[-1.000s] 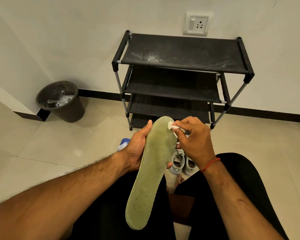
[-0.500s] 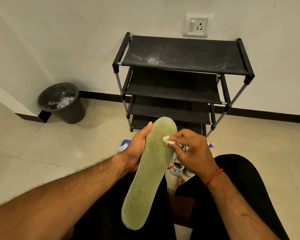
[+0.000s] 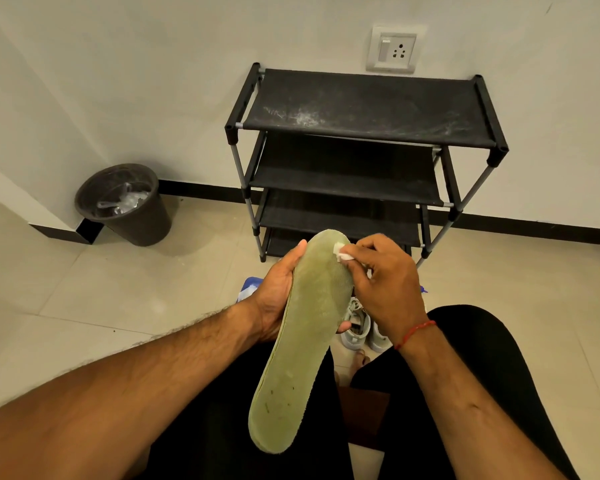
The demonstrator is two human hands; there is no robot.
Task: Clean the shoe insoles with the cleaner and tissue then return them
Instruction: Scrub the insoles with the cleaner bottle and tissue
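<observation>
A long green insole [image 3: 302, 344] is held up over my lap, toe end pointing away from me. My left hand [image 3: 278, 292] grips it at its left edge near the toe end, thumb along the rim. My right hand [image 3: 385, 289] pinches a small white tissue [image 3: 342, 253] and presses it on the insole's upper right edge, near the toe. A pair of grey shoes [image 3: 361, 327] stands on the floor between my knees, partly hidden by my hands. No cleaner bottle can be clearly made out.
A black shoe rack [image 3: 361, 112] with several dusty shelves stands against the wall ahead. A dark bin [image 3: 125, 202] with crumpled waste sits at the left by the wall corner. A blue item [image 3: 248, 287] peeks out under my left hand.
My right hand slid the tissue down the insole's toe area and then back up toward its upper right edge. The insole stayed held in my left hand.
</observation>
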